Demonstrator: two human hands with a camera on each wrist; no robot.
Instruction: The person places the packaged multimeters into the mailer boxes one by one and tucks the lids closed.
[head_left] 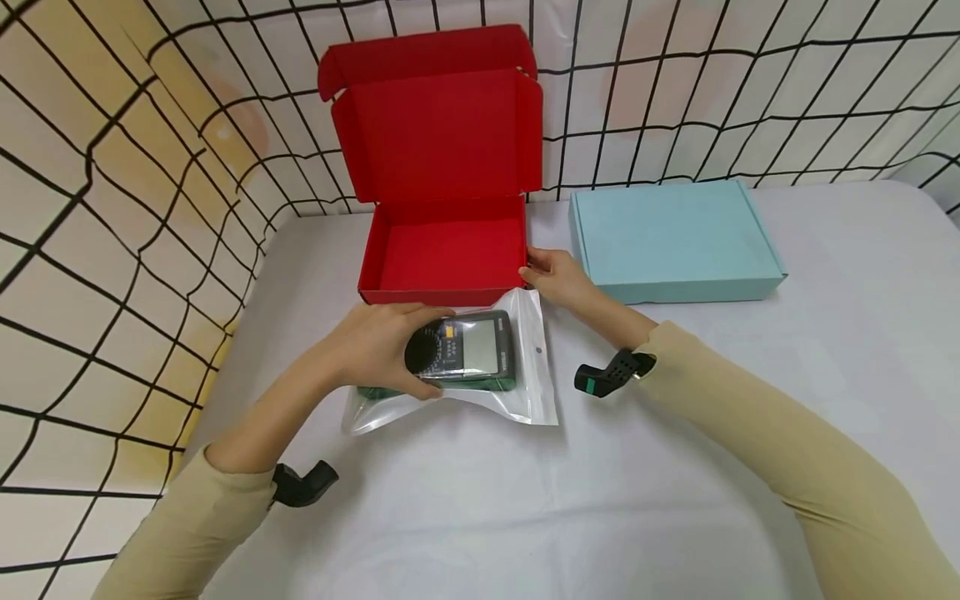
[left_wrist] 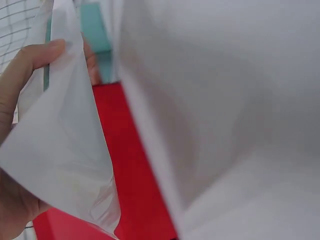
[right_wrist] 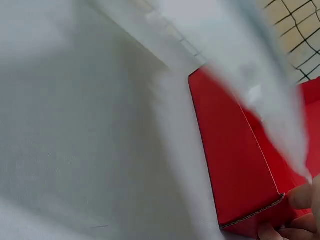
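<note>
My left hand [head_left: 367, 346] grips a dark multimeter [head_left: 482, 346] sealed in a clear plastic bag [head_left: 536, 367], thumb along the near side and fingers over the far side. The bagged meter is raised in front of an open red cardboard box [head_left: 442, 297], its far edge overlapping the box's front wall in the head view. In the left wrist view, the bag's white back [left_wrist: 75, 140] hides most of the fingers. My right hand [head_left: 558, 277] pinches the box's right side wall near the front corner, seen close in the right wrist view with its fingers [right_wrist: 300, 197] around the edge.
The red lid [head_left: 438, 137] stands upright against a black wire grid [head_left: 645, 127] at the back. A closed light blue box [head_left: 675, 237] lies just right of the red one. More wire grid [head_left: 138, 250] runs along the left side of the white-covered table [head_left: 525, 508].
</note>
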